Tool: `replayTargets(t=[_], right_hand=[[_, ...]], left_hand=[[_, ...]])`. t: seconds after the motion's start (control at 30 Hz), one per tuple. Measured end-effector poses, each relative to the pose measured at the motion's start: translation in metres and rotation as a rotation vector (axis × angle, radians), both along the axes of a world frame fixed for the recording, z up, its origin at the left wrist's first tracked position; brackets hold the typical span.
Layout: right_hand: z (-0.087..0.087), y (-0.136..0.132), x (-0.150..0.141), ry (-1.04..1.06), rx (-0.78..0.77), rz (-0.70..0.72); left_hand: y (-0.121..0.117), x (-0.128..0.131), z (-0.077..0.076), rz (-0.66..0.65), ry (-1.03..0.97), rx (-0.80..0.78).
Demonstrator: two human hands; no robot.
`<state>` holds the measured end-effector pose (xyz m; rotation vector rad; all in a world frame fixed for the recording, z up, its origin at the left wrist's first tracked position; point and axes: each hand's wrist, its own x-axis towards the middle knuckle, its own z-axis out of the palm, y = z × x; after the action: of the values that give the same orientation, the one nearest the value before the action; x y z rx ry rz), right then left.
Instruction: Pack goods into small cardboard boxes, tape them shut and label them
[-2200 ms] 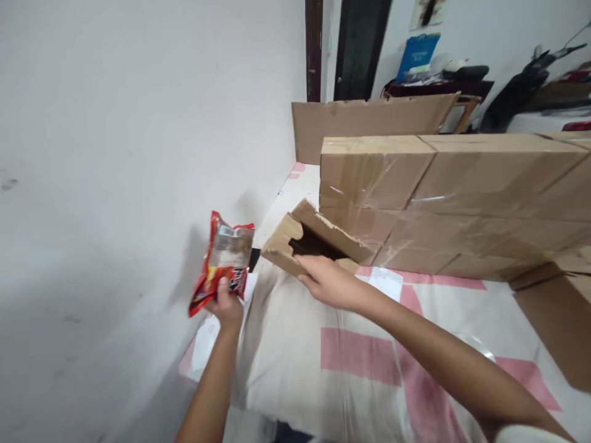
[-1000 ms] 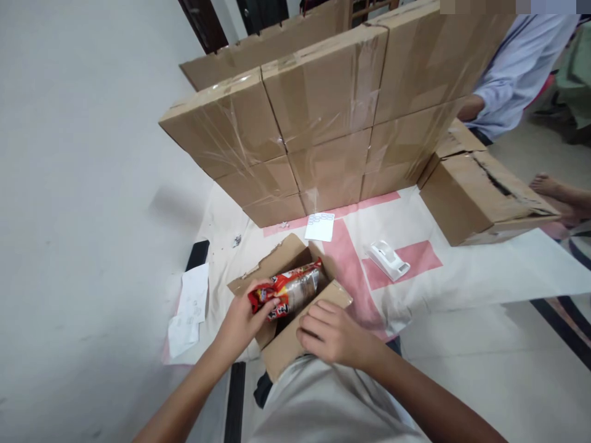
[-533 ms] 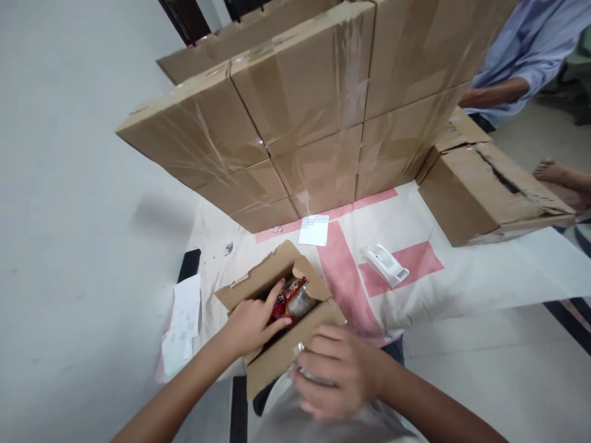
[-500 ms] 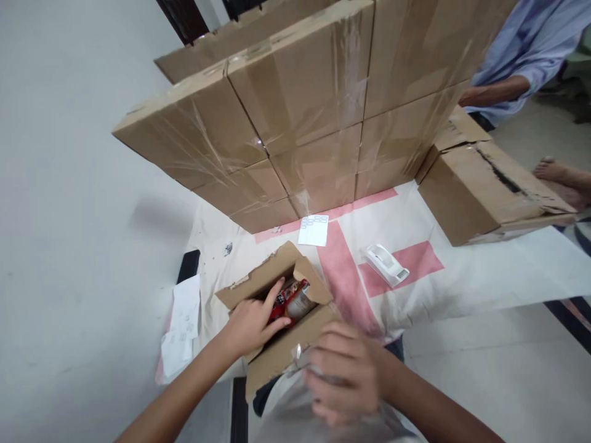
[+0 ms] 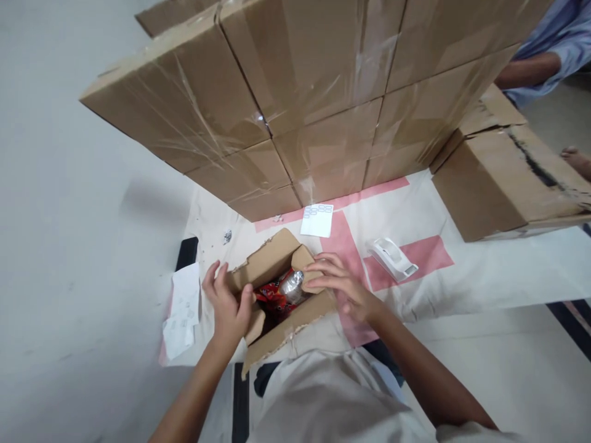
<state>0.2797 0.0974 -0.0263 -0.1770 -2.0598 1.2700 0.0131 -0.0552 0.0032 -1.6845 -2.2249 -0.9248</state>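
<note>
In the head view, an open cardboard box (image 5: 295, 326) sits near the wearer's side of the cloth-covered tabletop (image 5: 401, 206). Inside, below the raised flaps, lies red packaging (image 5: 272, 296) with a silvery, shiny part (image 5: 292, 287) towards the three o'clock end; whether it is one packet or several cannot be told.

The left hand (image 5: 227, 311) is at the box's nine o'clock end, open, its fingers spread and its thumb close to the rim. Whether the thumb presses on the cardboard is unclear. The right hand (image 5: 346, 289) comes in from three o'clock, also open, its extended fingertips at the end flap (image 5: 307, 263), with no firm grip visible.

The step in hand looks like handling the flaps around the contents. Any next move on them would call for the packaging to stay below the rim and for the short end flaps to be guided without catching the torn long edges.

From the box, a white card (image 5: 317, 221) lies at one o'clock, a white tape dispenser (image 5: 393, 258) between two and three, papers (image 5: 184, 301) at nine, and a black object (image 5: 187, 252) at ten. Taped cartons (image 5: 323, 92) stand at twelve. A larger box (image 5: 489, 184) rests at two o'clock, with another person's sleeve (image 5: 575, 46) beyond it.
</note>
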Motion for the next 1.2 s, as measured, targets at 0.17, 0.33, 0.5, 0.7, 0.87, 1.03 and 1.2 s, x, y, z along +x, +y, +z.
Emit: replayTargets(t=[0.17, 0.33, 0.5, 0.7, 0.87, 1.03, 1.2], right_hand=[[-0.012, -0.019, -0.005, 0.021, 0.012, -0.165], [-0.013, -0.047, -0.03, 0.054, -0.212, -0.665], [-0.005, -0.047, -0.036, -0.033, -0.261, -0.681], [0.001, -0.047, -0.035, -0.115, -0.265, -0.655], [-0.007, -0.042, -0.015, 0.033, -0.294, -0.667], [-0.026, -0.017, 0.056, 0.055, -0.273, -1.078], [-0.028, 0.007, 0.124, -0.165, -0.592, -1.114]], left_hand=[[-0.003, -0.007, 0.006, 0.042, 0.014, -0.072], [-0.026, -0.023, 0.027, -0.346, -0.149, -0.26], [-0.034, 0.002, 0.04, -0.362, 0.045, -0.529], [-0.024, 0.037, 0.017, -0.264, 0.328, -0.507], [-0.012, 0.014, 0.01, -0.367, 0.342, -0.444], [0.012, -0.017, 0.006, -0.539, 0.377, -0.396], [0.043, -0.022, 0.013, -0.653, 0.358, -0.32]])
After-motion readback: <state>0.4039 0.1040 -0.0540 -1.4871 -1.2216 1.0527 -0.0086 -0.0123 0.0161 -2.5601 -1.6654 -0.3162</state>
